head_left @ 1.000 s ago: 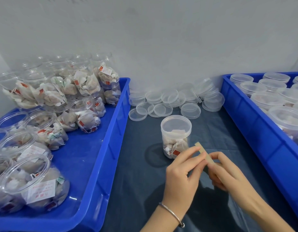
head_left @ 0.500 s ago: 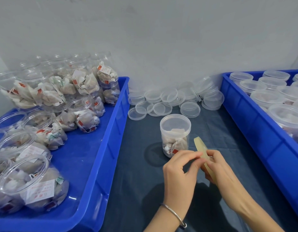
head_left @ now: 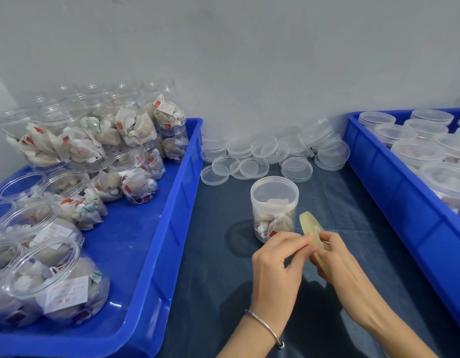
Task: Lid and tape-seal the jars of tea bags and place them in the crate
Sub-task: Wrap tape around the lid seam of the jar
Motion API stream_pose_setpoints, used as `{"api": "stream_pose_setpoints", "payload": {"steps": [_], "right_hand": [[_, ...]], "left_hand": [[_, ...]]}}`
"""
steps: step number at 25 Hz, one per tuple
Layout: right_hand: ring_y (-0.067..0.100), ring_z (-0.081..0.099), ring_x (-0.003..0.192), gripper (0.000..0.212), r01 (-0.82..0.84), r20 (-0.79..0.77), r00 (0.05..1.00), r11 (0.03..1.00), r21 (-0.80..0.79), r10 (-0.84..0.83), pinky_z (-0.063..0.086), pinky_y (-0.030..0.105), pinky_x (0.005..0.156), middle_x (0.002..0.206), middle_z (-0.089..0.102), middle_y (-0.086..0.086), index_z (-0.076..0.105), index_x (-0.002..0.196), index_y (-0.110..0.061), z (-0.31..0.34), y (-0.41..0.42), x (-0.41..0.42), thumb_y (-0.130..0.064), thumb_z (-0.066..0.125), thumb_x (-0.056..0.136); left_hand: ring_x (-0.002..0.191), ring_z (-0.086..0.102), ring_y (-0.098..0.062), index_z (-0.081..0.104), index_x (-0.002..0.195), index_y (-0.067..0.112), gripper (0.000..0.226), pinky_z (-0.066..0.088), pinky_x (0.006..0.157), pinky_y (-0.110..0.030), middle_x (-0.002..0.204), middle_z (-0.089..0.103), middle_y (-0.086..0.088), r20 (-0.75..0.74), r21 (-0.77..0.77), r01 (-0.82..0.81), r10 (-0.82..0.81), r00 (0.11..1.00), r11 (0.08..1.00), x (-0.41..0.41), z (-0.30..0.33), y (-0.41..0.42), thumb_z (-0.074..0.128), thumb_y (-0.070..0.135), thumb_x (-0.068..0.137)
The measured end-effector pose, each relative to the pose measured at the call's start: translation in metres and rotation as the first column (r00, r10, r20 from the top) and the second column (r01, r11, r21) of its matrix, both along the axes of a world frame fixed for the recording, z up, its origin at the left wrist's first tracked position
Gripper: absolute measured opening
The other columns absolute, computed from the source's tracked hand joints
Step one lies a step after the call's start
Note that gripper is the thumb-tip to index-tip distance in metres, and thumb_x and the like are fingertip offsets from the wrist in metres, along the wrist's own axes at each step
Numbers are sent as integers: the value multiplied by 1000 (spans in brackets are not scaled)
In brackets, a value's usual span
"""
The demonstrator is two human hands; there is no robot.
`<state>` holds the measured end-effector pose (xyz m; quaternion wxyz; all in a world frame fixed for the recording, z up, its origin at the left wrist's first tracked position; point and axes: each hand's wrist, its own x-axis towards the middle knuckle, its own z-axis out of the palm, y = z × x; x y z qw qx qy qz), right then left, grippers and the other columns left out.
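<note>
Near tabletop centre: lidded jar of tea bags upright. At its 5 o'clock, just beside: tape roll on edge, gripped by right hand. Left hand fingertips pinch at roll's rim (bracelet on wrist). Loose lids at jar's 12 o'clock. Crate of lidded jars at 3 o'clock.
</note>
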<state>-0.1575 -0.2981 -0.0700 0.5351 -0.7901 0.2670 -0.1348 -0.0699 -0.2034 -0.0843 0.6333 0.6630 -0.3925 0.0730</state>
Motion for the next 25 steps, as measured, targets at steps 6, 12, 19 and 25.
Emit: {"api": "stream_pose_setpoints", "payload": {"steps": [6,12,19,25], "right_hand": [[5,58,99,18,0,-35,999,1000,-12,-1,46,38,93,109,57,-14,44,109,-39,4,2,-1,-28,34,99],[5,56,100,31,-42,-90,995,997,-61,37,44,36,90,118,55,-7,42,123,-28,7,2,0,-38,30,96],[8,53,82,34,-38,-104,994,991,-129,25,43,31,77,95,57,-8,45,125,-22,7,-3,2,-37,33,97],[8,54,104,31,-64,-120,991,993,-104,51,44,36,92,125,53,-8,43,128,-23,7,-6,3,-29,33,99]], "left_hand": [[79,66,-3,77,85,10,10,52,74,-17,81,72,6,-61,-52,-2,-2,998,999,-1,0,0,75,5,78],[75,56,-3,68,79,14,7,47,70,-18,81,59,8,-103,136,56,-42,994,989,7,13,0,69,10,84],[80,40,-3,54,86,8,9,38,72,-18,91,42,6,3,336,141,-150,989,931,8,19,2,52,11,94],[91,53,-2,49,98,16,13,44,81,-14,101,55,2,-171,271,322,-284,943,907,16,27,9,60,12,92]]}}
